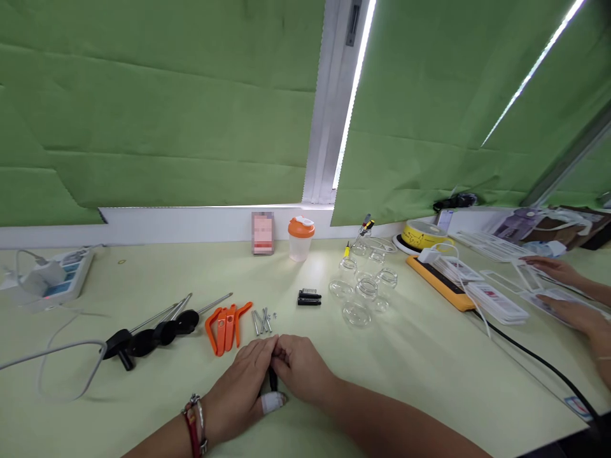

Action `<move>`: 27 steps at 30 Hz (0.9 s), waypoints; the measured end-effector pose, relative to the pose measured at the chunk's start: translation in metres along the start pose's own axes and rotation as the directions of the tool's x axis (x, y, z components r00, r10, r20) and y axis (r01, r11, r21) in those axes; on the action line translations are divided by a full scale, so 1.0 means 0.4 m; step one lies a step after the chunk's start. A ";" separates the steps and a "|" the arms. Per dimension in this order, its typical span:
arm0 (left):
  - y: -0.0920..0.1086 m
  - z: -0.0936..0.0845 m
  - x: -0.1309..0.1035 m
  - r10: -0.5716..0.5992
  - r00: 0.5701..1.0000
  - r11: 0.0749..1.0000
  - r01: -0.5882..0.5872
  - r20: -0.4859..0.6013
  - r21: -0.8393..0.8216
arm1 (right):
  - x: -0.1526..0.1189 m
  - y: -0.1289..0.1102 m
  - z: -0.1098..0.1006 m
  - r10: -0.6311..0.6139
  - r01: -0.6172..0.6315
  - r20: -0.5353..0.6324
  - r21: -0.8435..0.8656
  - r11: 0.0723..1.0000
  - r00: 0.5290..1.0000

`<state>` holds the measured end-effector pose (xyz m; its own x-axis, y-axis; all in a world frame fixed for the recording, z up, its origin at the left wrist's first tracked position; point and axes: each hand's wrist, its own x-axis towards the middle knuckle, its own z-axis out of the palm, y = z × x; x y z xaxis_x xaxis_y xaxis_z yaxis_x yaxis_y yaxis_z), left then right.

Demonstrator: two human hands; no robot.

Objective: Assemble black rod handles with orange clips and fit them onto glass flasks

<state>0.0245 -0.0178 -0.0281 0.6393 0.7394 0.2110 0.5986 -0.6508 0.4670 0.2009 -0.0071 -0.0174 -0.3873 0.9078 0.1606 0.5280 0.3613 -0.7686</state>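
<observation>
On the left lie long rods with black ends (pixel 143 342), then some orange pieces (pixel 221 334). Next, the left hand (pixel 241 391) bends over a black piece (pixel 273 380) near the front of the table (pixel 429 381) — I can't tell if it grips — and the right hand (pixel 305 370), fingers curled, pinches that piece's far end. Past them come clear glass things (pixel 366 287).

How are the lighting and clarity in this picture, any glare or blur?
Head view throughout: glaring slits beside the green blinds; glints on the clear cups; the phone screen pixelated; the black piece between left hand and right hand too dark and covered for detail.
</observation>
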 end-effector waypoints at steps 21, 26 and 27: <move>0.008 -0.046 -0.010 0.065 0.992 0.986 -0.080 0.106 0.144 | 0.070 0.162 -0.157 0.078 -0.156 -0.213 -0.380 0.912 0.974; 0.000 -0.043 -0.014 0.075 0.994 0.981 -0.088 0.080 0.172 | 0.072 0.166 -0.155 0.082 -0.149 -0.210 -0.324 0.934 0.974; -0.002 -0.042 -0.015 0.081 0.994 0.980 -0.092 0.067 0.176 | 0.073 0.168 -0.154 0.084 -0.148 -0.207 -0.319 0.936 0.975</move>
<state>0.0120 -0.0189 -0.0154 0.7169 0.6707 0.1903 0.6128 -0.7363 0.2870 0.2716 0.0566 -0.0263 -0.1771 0.9593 0.2201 0.7927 0.2716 -0.5457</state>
